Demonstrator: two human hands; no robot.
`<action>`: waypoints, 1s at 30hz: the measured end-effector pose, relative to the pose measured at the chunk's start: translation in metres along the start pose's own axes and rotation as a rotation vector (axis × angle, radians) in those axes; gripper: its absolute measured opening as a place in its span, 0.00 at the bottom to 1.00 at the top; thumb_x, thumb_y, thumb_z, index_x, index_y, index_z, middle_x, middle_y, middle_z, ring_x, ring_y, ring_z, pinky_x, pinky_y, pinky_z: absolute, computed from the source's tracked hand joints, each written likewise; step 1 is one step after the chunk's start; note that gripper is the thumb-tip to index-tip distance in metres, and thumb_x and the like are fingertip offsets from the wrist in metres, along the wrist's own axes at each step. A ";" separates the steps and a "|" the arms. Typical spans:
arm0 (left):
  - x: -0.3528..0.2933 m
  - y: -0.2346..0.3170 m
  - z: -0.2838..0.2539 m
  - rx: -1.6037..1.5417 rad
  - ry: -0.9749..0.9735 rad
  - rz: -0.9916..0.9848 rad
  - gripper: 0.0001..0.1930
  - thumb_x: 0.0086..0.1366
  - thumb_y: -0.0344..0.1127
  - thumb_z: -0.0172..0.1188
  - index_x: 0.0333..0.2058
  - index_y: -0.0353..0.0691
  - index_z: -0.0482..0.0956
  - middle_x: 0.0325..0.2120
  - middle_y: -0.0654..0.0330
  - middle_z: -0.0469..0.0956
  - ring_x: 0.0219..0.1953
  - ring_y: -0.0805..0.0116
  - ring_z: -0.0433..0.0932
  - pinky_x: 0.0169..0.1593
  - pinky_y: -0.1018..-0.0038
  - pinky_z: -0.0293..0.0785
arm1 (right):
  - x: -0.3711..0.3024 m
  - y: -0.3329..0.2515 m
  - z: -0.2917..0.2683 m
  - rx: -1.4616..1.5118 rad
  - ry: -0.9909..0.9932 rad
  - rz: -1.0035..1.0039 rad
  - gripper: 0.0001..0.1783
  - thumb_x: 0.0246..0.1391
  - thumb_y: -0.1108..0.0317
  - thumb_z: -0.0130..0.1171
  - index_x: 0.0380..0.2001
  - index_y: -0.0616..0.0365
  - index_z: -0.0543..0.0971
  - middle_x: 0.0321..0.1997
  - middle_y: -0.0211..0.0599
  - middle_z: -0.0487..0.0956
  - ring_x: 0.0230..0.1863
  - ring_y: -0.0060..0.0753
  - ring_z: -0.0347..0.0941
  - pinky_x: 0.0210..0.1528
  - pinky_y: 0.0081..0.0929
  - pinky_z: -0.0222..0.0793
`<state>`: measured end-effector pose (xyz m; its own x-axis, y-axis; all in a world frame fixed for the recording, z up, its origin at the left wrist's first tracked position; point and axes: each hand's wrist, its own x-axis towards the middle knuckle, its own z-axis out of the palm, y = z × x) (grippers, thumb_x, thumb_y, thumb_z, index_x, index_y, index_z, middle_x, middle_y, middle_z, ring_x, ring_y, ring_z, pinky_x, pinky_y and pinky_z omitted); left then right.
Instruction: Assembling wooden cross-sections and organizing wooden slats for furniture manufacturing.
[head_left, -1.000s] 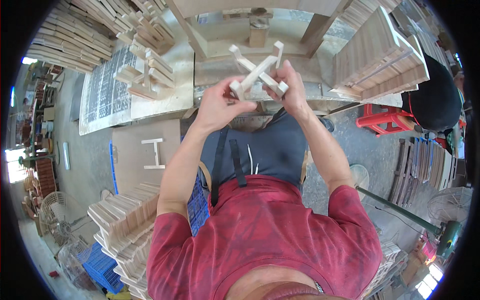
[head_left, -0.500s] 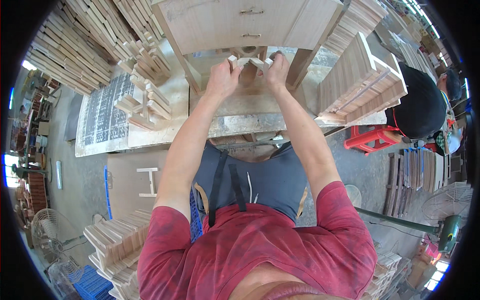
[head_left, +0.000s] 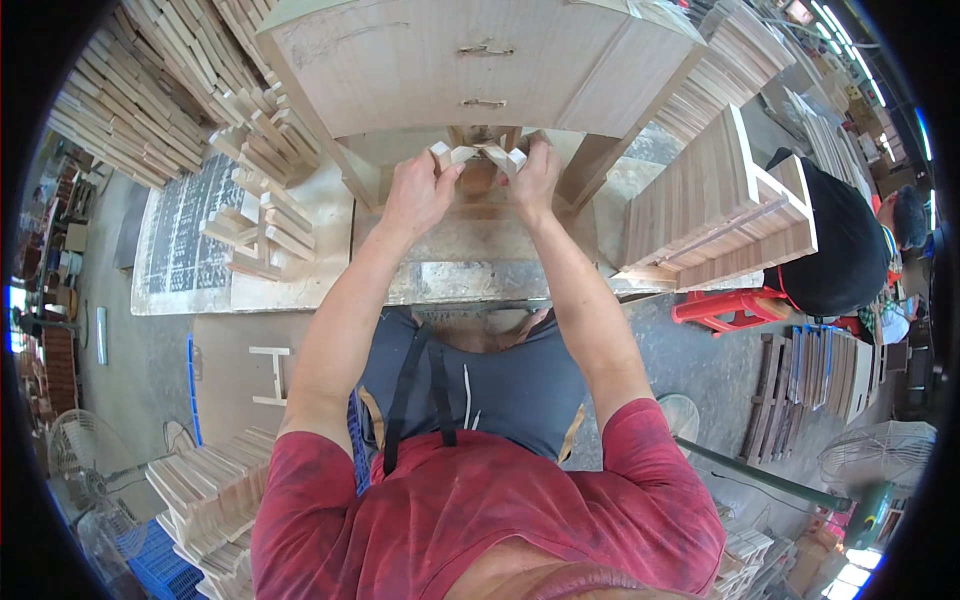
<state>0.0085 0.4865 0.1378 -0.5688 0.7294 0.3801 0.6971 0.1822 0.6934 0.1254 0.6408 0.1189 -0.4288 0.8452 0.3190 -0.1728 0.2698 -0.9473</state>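
Observation:
A small pale wooden piece [head_left: 463,155], perhaps a frame with a crossbar, spans the gap between my two hands. My left hand [head_left: 420,192] is closed round its left bar, thumb on the inner side. Its right bar [head_left: 513,162] is gripped by my right hand [head_left: 535,175], which sits slightly farther forward. The far side of the piece reaches under the front panel of a wooden cabinet-like housing [head_left: 400,70] with two metal pulls. What it touches in there is mostly hidden by the panel and my hands.
The worktable [head_left: 290,290] carries small wooden frames [head_left: 285,225] at left, with long stacked strips [head_left: 130,110] behind them. A slatted wooden panel assembly [head_left: 715,205] stands at right. Beyond it is a red stool [head_left: 725,312] near another person in black [head_left: 835,235]. More stacked frames [head_left: 215,485] are at lower left.
The whole view has shifted, so the housing and table appear lower and more to the left. The wooden piece has tilted in my hands, its bar ends now angled differently. Both hands keep their grip.

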 end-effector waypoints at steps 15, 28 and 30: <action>-0.073 0.026 -0.098 0.011 -0.148 -0.078 0.19 0.67 0.45 0.65 0.35 0.29 0.79 0.26 0.49 0.83 0.27 0.55 0.84 0.30 0.64 0.77 | -0.083 -0.093 -0.055 -0.513 -0.534 -0.486 0.12 0.58 0.74 0.58 0.46 0.59 0.80 0.42 0.41 0.82 0.43 0.41 0.81 0.44 0.35 0.78; -0.191 -0.065 -0.213 0.188 0.715 -0.398 0.37 0.54 0.51 0.78 0.52 0.25 0.77 0.36 0.48 0.85 0.38 0.58 0.86 0.40 0.65 0.82 | -0.091 -0.176 0.103 -0.205 -0.757 -0.877 0.10 0.53 0.78 0.69 0.39 0.65 0.81 0.43 0.44 0.83 0.43 0.44 0.81 0.46 0.34 0.76; -0.185 -0.106 -0.191 0.326 0.729 -0.384 0.39 0.53 0.50 0.78 0.52 0.24 0.75 0.36 0.46 0.84 0.39 0.55 0.85 0.42 0.62 0.81 | -0.072 -0.170 0.160 -0.102 -0.833 -0.765 0.12 0.55 0.75 0.70 0.41 0.65 0.81 0.42 0.43 0.83 0.42 0.39 0.81 0.47 0.30 0.76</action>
<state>-0.0439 0.2065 0.1107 -0.8482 -0.0017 0.5297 0.4275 0.5883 0.6864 0.0439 0.4601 0.2613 -0.7048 -0.1176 0.6996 -0.5863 0.6517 -0.4811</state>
